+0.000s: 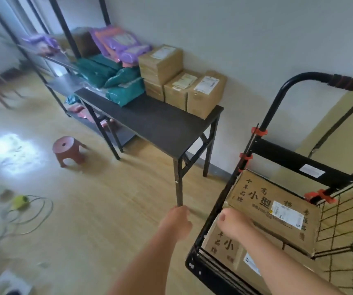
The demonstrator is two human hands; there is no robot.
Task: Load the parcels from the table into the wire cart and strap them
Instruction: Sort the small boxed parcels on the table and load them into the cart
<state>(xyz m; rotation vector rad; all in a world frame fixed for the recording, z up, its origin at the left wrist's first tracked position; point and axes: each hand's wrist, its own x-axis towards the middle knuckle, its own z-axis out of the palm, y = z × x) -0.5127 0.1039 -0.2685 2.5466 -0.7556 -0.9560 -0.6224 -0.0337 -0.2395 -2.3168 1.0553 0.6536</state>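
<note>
Left hand point(176, 222) out over the floor just off the table's near leg, fingers loosely curled, nothing in it. Right hand point(234, 223) down in the wire cart point(288, 158) on the boxes, thumb at the near edge of the top box point(277, 209) and fingers hidden, so can't tell if it's gripping or just resting. Top box sits tilted over a lower box point(222, 245), both inside the mesh walls. Orange clips point(258, 132) on the cart frame. Rest of the parcels on the black table point(160, 124) against the wall: brown cartons point(205, 92) at the right end, green mailer bags point(124, 90) piled beside them. Red stool point(66, 149) on the floor left of the table, loose cables point(32, 211) nearer. Beyond the table a metal rack point(64, 60) with purple bags point(120, 43)
</note>
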